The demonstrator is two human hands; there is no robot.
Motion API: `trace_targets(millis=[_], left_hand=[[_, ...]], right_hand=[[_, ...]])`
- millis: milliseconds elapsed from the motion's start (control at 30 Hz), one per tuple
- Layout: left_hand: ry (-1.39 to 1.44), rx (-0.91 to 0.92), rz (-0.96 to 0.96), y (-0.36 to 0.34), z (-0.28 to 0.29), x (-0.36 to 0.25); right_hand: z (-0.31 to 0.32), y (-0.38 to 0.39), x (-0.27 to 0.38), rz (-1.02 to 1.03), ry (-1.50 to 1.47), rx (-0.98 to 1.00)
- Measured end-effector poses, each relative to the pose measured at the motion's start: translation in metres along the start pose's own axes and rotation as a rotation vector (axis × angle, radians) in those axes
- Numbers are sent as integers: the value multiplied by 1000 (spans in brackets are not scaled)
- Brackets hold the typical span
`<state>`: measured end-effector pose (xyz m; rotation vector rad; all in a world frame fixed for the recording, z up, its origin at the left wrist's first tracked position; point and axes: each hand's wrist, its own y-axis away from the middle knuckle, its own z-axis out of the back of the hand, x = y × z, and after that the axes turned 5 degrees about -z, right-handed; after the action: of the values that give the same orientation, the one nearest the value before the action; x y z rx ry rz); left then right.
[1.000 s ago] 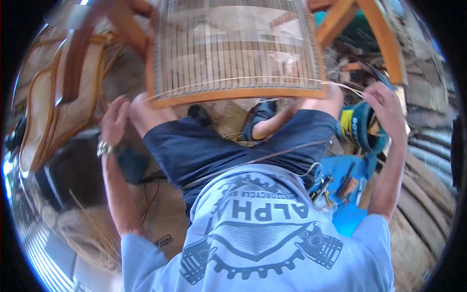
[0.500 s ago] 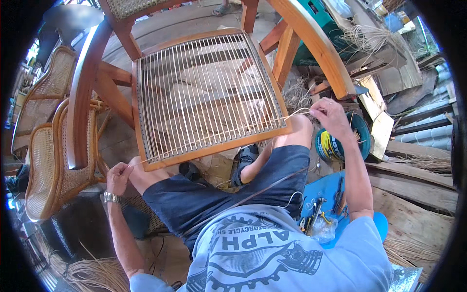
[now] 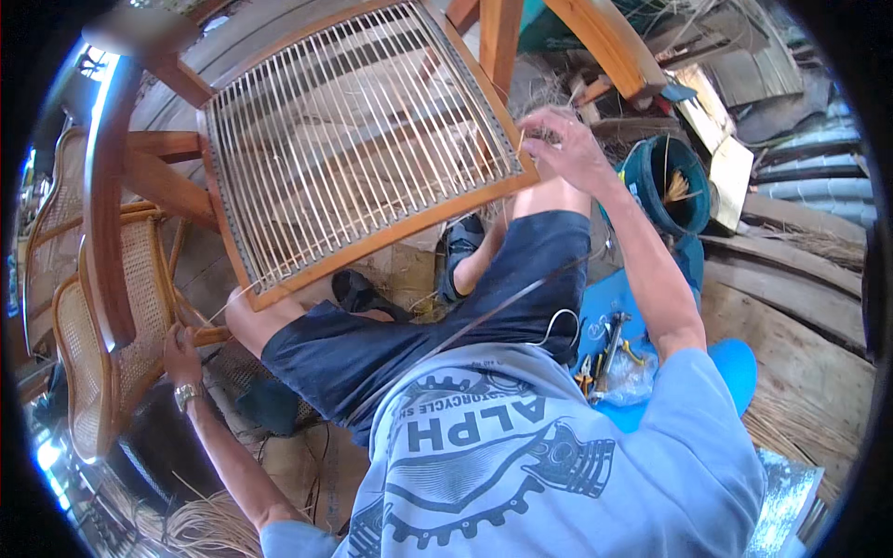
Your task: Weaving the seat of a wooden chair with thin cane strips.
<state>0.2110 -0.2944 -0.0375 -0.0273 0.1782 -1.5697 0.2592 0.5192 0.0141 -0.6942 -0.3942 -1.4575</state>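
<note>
A wooden chair frame (image 3: 391,228) rests across my knees, its seat opening strung with pale parallel cane strands. Out to the left, my left hand (image 3: 180,355) is closed on a thin cane strand (image 3: 229,300) that leads to the frame's near left corner. My right hand (image 3: 566,147) is bent over the frame's right edge, close to the near right corner. Motion smears its fingers, and a bit of pale strand shows by the fingertips; whether they grip it is unclear.
Cane-backed chairs (image 3: 112,344) stand at the left. On the right are a teal bucket (image 3: 642,177) with cane bits and a blue surface (image 3: 730,372) carrying tools and a plastic bag (image 3: 630,377). Loose cane bundles (image 3: 200,521) lie lower left, wooden boards (image 3: 791,325) to the right.
My left hand has moved left and down, drawing the strand outward. The right hand has shifted up and left to the frame's edge; the loop it held no longer shows. The chair frame appears shifted and tilted.
</note>
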Motion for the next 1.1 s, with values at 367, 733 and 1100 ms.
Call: trace_targets(millis=[367,733,1100], left_hand=[[446,339,-208,-8,26,-195],[686,561,-44,-24,25,-184],[654,578,-69,-33,19,-166]], right_hand=[[22,14,-12,-14,37,283],[32,10,5,276,541,376],[33,10,-8,-1,-20,173]])
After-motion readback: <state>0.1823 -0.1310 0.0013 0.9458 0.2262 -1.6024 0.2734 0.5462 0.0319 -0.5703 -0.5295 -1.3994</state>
